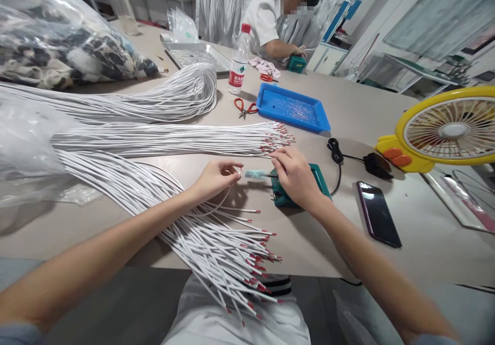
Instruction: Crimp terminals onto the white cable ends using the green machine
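Wide beige tabletop (356, 110), spread with white wires in three bundles: a looped bundle (181, 92) farthest off, a straight bundle with red tips (170, 138) nearer, and a loose, fanned, red-tipped bundle (216, 236) sprawled toward the near edge. At right, a round yellow table fan (402, 123); on the far side of the straight bundle's tips, a shallow blue plastic tray (327, 120). On the near side of that tray, a boxy green device (286, 200). Draped over its top, right hand (294, 176), palm down with fingers bent; gripping or merely resting, impossible to tell from here. Farther left, left hand (216, 178), thumb and fingertips pinched on a single white wire (225, 199), seemingly curving back nearward into the fanned bundle. Between the hands, on a thin metal shaft reaching left from the green device, a translucent blue-green cylinder (256, 174), long axis left to right. Just beside its free left end and roughly in line with it, the pinched wire's tip, directed rightward; contact too small to make out. Closer to that free end, left hand; over on the shaft side, right hand.
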`<state>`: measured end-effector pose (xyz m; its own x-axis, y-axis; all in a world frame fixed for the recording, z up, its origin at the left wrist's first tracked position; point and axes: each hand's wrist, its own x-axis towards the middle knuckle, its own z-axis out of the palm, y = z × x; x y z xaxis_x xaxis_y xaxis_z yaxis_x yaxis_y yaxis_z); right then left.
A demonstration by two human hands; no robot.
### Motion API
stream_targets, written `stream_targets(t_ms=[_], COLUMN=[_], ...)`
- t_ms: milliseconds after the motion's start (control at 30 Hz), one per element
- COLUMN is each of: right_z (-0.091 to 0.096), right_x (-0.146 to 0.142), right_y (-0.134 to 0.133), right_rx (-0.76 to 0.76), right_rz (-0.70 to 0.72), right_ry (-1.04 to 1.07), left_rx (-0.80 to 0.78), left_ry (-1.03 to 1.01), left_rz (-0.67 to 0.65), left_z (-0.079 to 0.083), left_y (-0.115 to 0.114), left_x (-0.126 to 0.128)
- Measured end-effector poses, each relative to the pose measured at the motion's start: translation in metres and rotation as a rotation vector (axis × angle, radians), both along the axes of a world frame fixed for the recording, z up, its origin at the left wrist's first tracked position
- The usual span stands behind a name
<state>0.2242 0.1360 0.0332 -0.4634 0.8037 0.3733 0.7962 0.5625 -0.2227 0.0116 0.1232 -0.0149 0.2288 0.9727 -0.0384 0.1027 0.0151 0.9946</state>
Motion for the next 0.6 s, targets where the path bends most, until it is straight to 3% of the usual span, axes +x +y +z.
stream_targets(t_ms=[100, 167, 233, 333, 467, 600], right_z=[-0.016, -0.035, -0.053, -0.070, -0.073, -0.068], right_x=[-0.008, -0.014, -0.019, -0.022, -0.024, -0.025], right_y=[-0.029, -0.046, -0.056, -0.057, -0.052, -0.052], right_rx=[0.115, 0.075, 0.011, -0.107, -0.108, -0.055], right_rz=[0.135, 0.245, 0.337, 0.394, 0.454, 0.502], right_ry=[0.258, 0.376, 0.451, 0.483, 0.465, 0.422], left_rx=[0.027, 0.099, 0.281, 0.701, 1.086, 1.318], left_ry=[-0.083, -0.074, 0.014, 0.152, 0.213, 0.324], left_rz=[-0.023, 0.026, 0.119, 0.177, 0.085, -0.157], left_z=[0.002, 0.004, 0.008, 0.014, 0.020, 0.032], left_y=[-0.006, -0.012, -0.021, -0.038, -0.060, -0.072], left_x=[0.002, 0.005, 0.007, 0.012, 0.017, 0.015])
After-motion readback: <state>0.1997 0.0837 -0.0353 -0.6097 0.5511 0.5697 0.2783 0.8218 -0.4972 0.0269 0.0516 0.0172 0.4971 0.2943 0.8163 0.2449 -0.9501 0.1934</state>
